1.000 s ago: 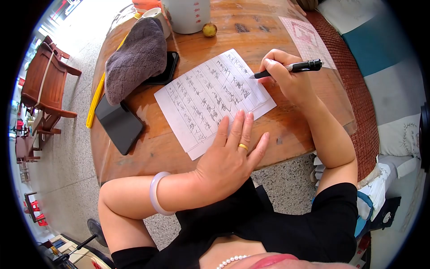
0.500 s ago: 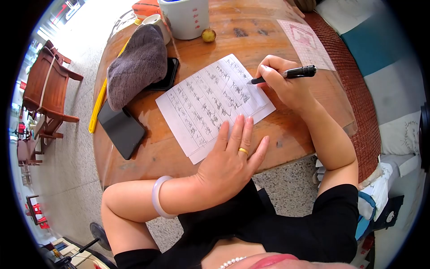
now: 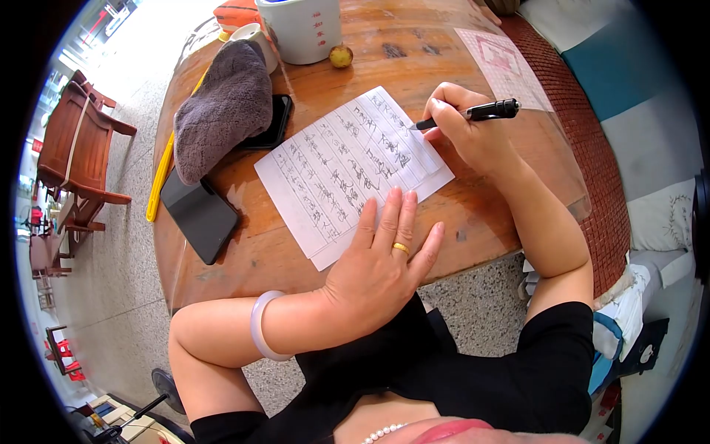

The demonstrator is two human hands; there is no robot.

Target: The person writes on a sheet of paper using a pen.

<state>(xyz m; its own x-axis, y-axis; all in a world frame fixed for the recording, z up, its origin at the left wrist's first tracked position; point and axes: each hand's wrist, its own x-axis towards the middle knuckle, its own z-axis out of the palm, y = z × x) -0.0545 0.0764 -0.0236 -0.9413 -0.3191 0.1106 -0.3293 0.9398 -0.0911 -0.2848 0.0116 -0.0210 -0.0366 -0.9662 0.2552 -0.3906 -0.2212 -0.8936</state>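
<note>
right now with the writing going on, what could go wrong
The white lined paper sheet could slip or turn under the slim black pen in the right hand, since only the fingertips of the left hand seem to steady it. They lie beside handwriting and might smudge wet ink. The long narrow yellow strip lies along the edge of the brown wooden table, so a bump could knock it off.

"Can a hand pass along the left edge of the table (image 3: 481,222)?"

"Hardly: the yellow strip (image 3: 157,194), grey cloth (image 3: 225,111) and nearer black phone (image 3: 200,220) crowd it."

"The far side?"

"The white bucket (image 3: 302,37) and small fruit (image 3: 341,56) block the left; bare wood lies right of them, up to the printed sheet (image 3: 504,70)."

"And the near edge?"

"The left hand (image 3: 377,270) sits mid-edge. Wood lies open between that phone and the paper (image 3: 296,200), and again between hand and right forearm (image 3: 543,214)."
</note>
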